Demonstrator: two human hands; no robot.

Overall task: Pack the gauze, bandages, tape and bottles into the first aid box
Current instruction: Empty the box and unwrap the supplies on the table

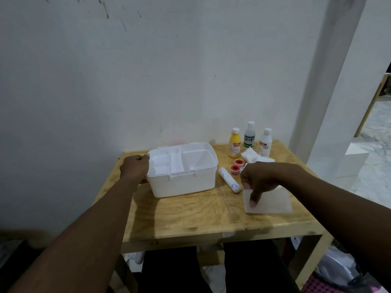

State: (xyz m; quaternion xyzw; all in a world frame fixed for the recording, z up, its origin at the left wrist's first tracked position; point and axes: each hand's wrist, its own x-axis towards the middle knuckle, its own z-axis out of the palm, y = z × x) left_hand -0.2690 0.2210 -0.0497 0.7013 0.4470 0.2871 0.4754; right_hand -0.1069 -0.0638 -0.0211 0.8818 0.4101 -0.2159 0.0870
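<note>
The white first aid box (182,182) stands open on the wooden table (190,216), its divided tray showing. My left hand (135,168) grips the box's left rim. My right hand (260,180) hovers to the right of the box, one finger pointing down onto a flat translucent lid (275,203) lying on the table. A rolled white bandage (229,180) lies beside the box. Two red tape rolls (236,166) sit behind it. White gauze pads (250,155) lie near three bottles: yellow (234,144), clear with green label (249,136), and white (265,143).
The table stands against a white wall, with a white pillar (330,81) at the right. Bags and cloth (336,269) lie on the floor under the table's right side. My legs are beneath the front edge.
</note>
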